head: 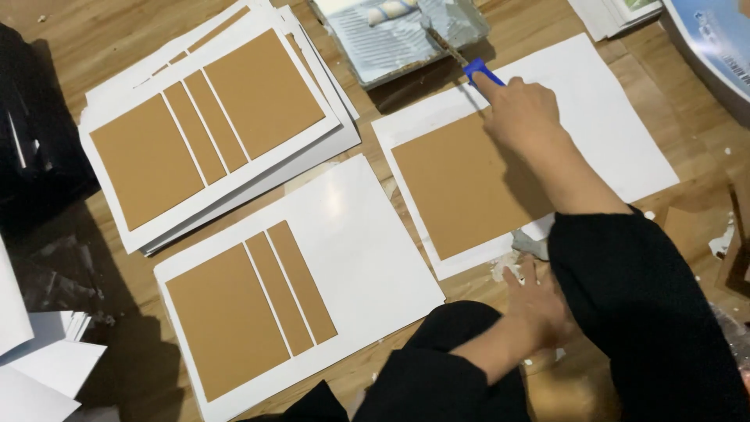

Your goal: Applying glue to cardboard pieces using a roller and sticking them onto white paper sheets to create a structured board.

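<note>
Right hand [522, 109] grips the blue-handled roller [461, 56] beside the paint tray [367, 55]; left hand [539, 309], fingers spread flat, presses the white sheet [617, 133] bearing brown cardboard [461, 187].

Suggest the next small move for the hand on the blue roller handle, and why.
Probably draw the blue-handled paint roller back from the grey glue tray onto the brown cardboard rectangle: the right hand grips its handle at the tray, and the left hand pins the white sheet.

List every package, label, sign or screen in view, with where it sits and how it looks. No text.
Glossy printed sheet or board: top right corner, curved edge, blue and white, cut off by the frame.
Printed papers: top edge beside it, white with a green patch.
No screens visible.
</note>
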